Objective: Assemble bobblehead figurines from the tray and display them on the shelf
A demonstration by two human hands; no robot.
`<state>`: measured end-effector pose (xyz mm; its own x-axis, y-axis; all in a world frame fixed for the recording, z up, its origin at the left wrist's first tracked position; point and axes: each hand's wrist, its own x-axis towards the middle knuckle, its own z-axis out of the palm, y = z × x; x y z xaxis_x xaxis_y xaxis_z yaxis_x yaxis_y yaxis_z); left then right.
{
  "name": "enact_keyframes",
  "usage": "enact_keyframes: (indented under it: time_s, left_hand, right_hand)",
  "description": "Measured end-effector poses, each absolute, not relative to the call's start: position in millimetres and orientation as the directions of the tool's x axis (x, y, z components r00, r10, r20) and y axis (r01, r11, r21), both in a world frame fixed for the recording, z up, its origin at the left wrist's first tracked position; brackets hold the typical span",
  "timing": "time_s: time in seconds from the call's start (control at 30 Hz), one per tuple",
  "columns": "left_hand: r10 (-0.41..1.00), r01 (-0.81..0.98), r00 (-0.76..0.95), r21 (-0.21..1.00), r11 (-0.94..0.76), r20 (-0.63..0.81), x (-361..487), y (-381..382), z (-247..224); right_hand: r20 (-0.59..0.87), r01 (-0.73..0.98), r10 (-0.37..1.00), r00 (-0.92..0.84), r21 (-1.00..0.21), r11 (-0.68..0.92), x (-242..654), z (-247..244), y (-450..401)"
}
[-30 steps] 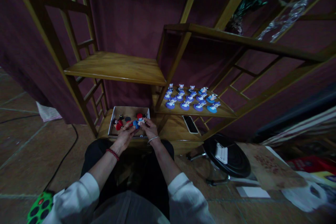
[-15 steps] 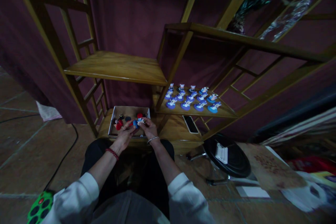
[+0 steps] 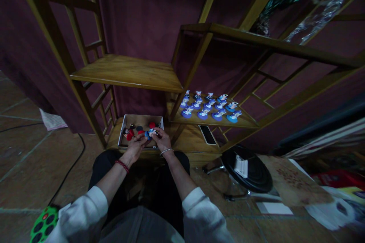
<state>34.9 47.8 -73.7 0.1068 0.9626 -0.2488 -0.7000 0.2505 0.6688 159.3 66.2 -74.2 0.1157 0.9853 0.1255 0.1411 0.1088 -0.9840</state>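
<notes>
Both of my hands hold one small figurine with a blue base, over the front of a shallow cardboard box. My left hand pinches it at the blue base. The fingers of my right hand are closed on its upper, white part. Inside the box lie a few red and dark pieces, among them a red figurine at the left and a red piece at the back right. Fine details of the held figurine are too small to make out.
Rows of figurines on purple and blue bases stand on the raised shelf at right. A phone lies below it. An upper wooden shelf overhangs the box. A black stool and a green device stand on the floor.
My left fingers have shifted slightly, and more of the red piece beside them shows. Both hands still hold the figurine in about the same place; the view has moved a little.
</notes>
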Motion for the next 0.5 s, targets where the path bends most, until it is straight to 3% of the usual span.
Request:
enact_keyframes:
  time_s: [0.5]
  left_hand:
    - [0.922, -0.609, 0.126, 0.705, 0.363, -0.365, 46.2, 67.4, -89.1]
  right_hand:
    - [0.142, 0.533, 0.985, 0.1, -0.844, 0.068, 171.3, -89.2, 76.1]
